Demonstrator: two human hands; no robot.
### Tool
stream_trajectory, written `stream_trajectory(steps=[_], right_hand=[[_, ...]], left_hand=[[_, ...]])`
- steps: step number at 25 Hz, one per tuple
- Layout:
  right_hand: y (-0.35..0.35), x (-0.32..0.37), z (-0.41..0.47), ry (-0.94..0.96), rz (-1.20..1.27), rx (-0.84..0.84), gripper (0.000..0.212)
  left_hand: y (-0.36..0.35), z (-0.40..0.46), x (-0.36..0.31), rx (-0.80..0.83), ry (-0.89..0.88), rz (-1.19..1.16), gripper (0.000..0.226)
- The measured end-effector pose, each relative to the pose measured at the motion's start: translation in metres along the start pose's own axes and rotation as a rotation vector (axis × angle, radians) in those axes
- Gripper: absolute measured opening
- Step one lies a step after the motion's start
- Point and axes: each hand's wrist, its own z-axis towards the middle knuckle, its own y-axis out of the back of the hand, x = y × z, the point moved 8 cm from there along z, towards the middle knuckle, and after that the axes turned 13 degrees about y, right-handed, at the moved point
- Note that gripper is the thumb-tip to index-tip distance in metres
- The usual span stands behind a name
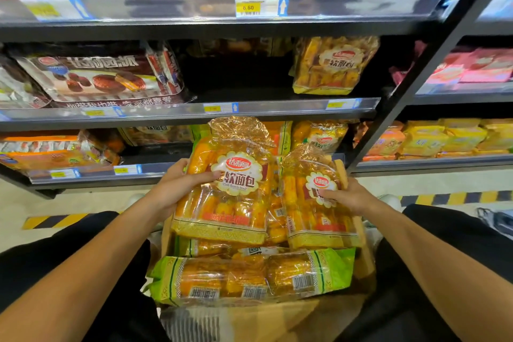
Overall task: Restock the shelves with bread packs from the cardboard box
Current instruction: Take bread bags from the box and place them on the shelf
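My left hand [177,183] grips a yellow bread pack [230,203] by its left edge, thumb across the front, holding it upright above the cardboard box [363,258]. My right hand [347,194] grips a second yellow bread pack [313,211] at its right side, thumb on the label. Both packs are lifted just over the box. A green-edged bread pack [249,276] lies flat on top of more packs in the box. One matching yellow pack [333,64] stands on the middle shelf [277,108], with a dark gap to its left.
Chocolate pie boxes [102,78] fill the middle shelf's left side. The lower shelf [155,169] holds more bread packs and orange packets. Another shelving unit [444,141] with yellow packs stands to the right. Black-yellow tape [55,221] marks the floor. My knees flank the box.
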Motion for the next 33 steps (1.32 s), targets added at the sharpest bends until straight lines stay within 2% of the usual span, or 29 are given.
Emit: stream_trajectory(steps=[2, 3, 6, 7, 10, 14, 18, 23, 26, 28, 31, 33], right_hand=[[-0.001, -0.001, -0.005, -0.051, -0.013, 0.010, 0.130], [-0.002, 0.007, -0.011, -0.061, -0.007, 0.010, 0.115], [-0.002, 0.030, -0.031, -0.095, 0.066, -0.001, 0.052], [-0.001, 0.034, -0.035, -0.096, 0.096, -0.001, 0.046], [-0.004, 0.035, -0.037, -0.098, 0.202, -0.002, 0.050], [-0.004, 0.036, -0.031, -0.089, 0.251, -0.036, 0.074], [0.000, 0.043, -0.029, -0.047, 0.271, -0.011, 0.086], [-0.014, 0.070, -0.045, -0.042, 0.426, 0.210, 0.048], [-0.022, 0.074, -0.050, -0.007, 0.441, 0.296, 0.049], [-0.021, 0.074, -0.050, 0.009, 0.438, 0.287, 0.057], [-0.008, 0.081, -0.051, 0.075, 0.398, 0.177, 0.069], [0.003, 0.090, -0.054, 0.123, 0.394, 0.111, 0.063]], left_hand=[[-0.003, 0.001, 0.000, 0.036, 0.015, -0.018, 0.066], [-0.005, 0.000, 0.000, 0.054, 0.022, -0.025, 0.063], [-0.010, -0.003, 0.000, 0.084, 0.025, -0.045, 0.053], [-0.011, -0.004, 0.000, 0.082, 0.027, -0.052, 0.051], [-0.011, -0.003, 0.000, 0.081, 0.026, -0.067, 0.050], [-0.009, 0.002, 0.001, 0.067, 0.028, -0.059, 0.051], [-0.006, 0.003, 0.005, 0.055, 0.044, -0.070, 0.053], [-0.011, 0.002, 0.004, 0.117, 0.056, -0.028, 0.064], [-0.012, 0.001, 0.005, 0.179, 0.088, 0.019, 0.090], [-0.012, 0.000, 0.006, 0.190, 0.089, 0.041, 0.096], [-0.012, -0.005, 0.001, 0.157, 0.046, 0.047, 0.087], [-0.016, -0.012, -0.007, 0.156, 0.011, 0.033, 0.068]])
